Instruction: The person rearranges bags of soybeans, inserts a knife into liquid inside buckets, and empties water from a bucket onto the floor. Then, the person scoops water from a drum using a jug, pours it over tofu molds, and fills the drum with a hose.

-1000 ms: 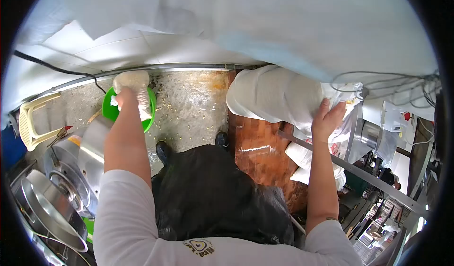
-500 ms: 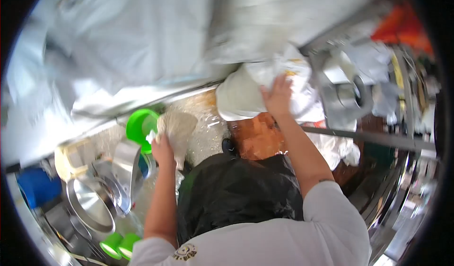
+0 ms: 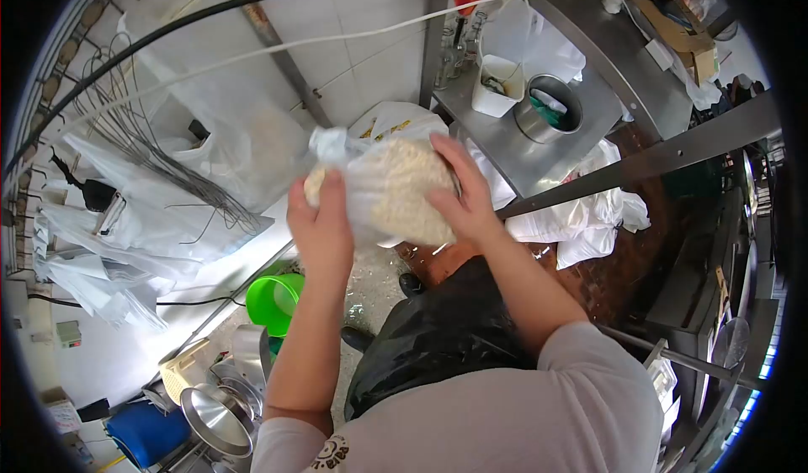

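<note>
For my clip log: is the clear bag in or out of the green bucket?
Out: left hand and right hand hold the clear bag up, apart from the green bucket.

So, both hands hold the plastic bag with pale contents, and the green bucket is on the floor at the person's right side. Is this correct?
Not quite: the head view shows the green bucket on the floor at the person's left side, not the right. The rest is correct: left hand and right hand both hold the plastic bag with pale contents.
</note>
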`<action>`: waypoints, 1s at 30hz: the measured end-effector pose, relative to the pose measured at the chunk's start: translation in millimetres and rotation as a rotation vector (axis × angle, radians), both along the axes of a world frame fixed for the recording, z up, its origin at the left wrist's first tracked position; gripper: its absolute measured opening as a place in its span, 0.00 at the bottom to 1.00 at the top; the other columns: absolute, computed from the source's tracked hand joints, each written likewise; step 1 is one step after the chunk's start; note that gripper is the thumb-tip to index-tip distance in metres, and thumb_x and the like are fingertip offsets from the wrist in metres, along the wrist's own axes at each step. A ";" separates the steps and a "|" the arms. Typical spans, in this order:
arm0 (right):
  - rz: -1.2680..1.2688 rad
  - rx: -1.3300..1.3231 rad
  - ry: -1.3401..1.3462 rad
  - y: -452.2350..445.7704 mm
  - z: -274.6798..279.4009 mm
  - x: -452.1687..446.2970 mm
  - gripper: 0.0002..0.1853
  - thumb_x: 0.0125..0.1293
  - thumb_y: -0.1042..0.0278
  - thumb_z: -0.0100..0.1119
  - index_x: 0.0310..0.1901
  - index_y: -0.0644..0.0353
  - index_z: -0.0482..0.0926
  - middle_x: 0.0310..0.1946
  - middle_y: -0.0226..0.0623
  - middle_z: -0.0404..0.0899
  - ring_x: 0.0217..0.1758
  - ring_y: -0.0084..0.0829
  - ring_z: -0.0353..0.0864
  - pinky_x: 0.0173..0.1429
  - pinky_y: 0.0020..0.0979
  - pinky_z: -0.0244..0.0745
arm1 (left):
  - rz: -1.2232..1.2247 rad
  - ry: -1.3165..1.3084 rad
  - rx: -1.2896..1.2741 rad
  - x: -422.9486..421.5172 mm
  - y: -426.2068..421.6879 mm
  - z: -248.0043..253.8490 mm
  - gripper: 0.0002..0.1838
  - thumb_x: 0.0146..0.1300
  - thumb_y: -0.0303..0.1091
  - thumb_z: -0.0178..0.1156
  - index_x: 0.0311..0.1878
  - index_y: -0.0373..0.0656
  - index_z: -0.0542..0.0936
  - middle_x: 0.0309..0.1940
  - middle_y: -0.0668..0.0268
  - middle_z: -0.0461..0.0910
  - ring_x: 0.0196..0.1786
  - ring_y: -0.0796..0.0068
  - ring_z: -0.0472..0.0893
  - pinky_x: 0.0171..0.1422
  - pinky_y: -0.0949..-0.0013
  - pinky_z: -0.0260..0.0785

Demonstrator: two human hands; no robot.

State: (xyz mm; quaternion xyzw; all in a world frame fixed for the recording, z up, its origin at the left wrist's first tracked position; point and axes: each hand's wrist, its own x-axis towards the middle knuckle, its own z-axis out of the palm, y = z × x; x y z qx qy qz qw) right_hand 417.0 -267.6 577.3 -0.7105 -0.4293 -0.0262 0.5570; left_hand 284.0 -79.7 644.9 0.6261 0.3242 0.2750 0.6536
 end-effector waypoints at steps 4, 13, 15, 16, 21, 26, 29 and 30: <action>-0.009 -0.121 -0.066 26.0 -19.8 92.2 0.32 0.73 0.58 0.62 0.75 0.58 0.69 0.74 0.56 0.68 0.79 0.55 0.65 0.80 0.44 0.61 | 0.042 0.059 0.455 63.4 -11.0 -45.2 0.25 0.73 0.45 0.64 0.57 0.29 0.78 0.51 0.47 0.83 0.52 0.58 0.82 0.61 0.59 0.72; -0.172 -0.963 0.032 82.1 -93.4 70.0 0.42 0.74 0.38 0.54 0.84 0.38 0.52 0.86 0.53 0.34 0.85 0.72 0.37 0.84 0.64 0.42 | -0.497 0.533 0.546 -79.2 -30.9 -104.5 0.21 0.71 0.42 0.65 0.55 0.31 0.82 0.53 0.42 0.83 0.57 0.42 0.83 0.64 0.51 0.74; -0.225 -0.960 -0.024 92.0 -106.4 71.0 0.46 0.73 0.36 0.55 0.85 0.35 0.46 0.87 0.49 0.25 0.83 0.80 0.29 0.80 0.74 0.40 | -0.477 0.645 0.395 -123.4 -19.1 -113.7 0.21 0.71 0.43 0.65 0.54 0.31 0.83 0.51 0.43 0.84 0.54 0.43 0.85 0.62 0.51 0.75; -0.170 -1.040 0.004 98.6 -94.9 76.2 0.47 0.73 0.37 0.55 0.85 0.36 0.44 0.87 0.47 0.24 0.81 0.84 0.29 0.79 0.77 0.43 | -0.508 0.761 0.401 -147.1 -11.6 -123.3 0.21 0.71 0.44 0.65 0.53 0.32 0.83 0.49 0.43 0.85 0.52 0.44 0.86 0.60 0.52 0.77; 0.019 -0.930 -0.005 110.1 -60.9 146.0 0.30 0.74 0.44 0.57 0.68 0.58 0.76 0.67 0.57 0.76 0.69 0.52 0.77 0.69 0.47 0.74 | -0.552 0.907 0.601 -253.3 -8.3 -116.7 0.25 0.71 0.48 0.63 0.55 0.32 0.82 0.54 0.41 0.84 0.53 0.39 0.84 0.59 0.50 0.77; -0.133 -0.646 -0.143 6.3 -46.9 25.8 0.20 0.75 0.51 0.54 0.51 0.61 0.83 0.53 0.54 0.84 0.57 0.56 0.83 0.60 0.50 0.78 | 0.026 0.639 0.184 -426.3 -39.2 -164.4 0.24 0.74 0.45 0.61 0.60 0.32 0.80 0.47 0.50 0.88 0.52 0.62 0.87 0.57 0.62 0.77; 0.398 -0.944 0.078 -78.7 -110.3 -77.0 0.27 0.76 0.41 0.54 0.53 0.62 0.82 0.56 0.52 0.84 0.59 0.51 0.84 0.62 0.47 0.77 | 0.392 0.669 -0.078 -586.4 -101.6 -219.0 0.23 0.75 0.45 0.60 0.60 0.35 0.80 0.44 0.61 0.84 0.43 0.71 0.82 0.49 0.65 0.77; 0.514 -1.032 0.083 -103.4 -103.3 -117.8 0.31 0.77 0.44 0.54 0.72 0.55 0.73 0.63 0.47 0.80 0.69 0.46 0.78 0.73 0.43 0.71 | 0.525 0.766 -0.253 -644.4 -138.3 -233.2 0.21 0.74 0.45 0.60 0.58 0.37 0.81 0.44 0.63 0.83 0.43 0.72 0.81 0.48 0.65 0.77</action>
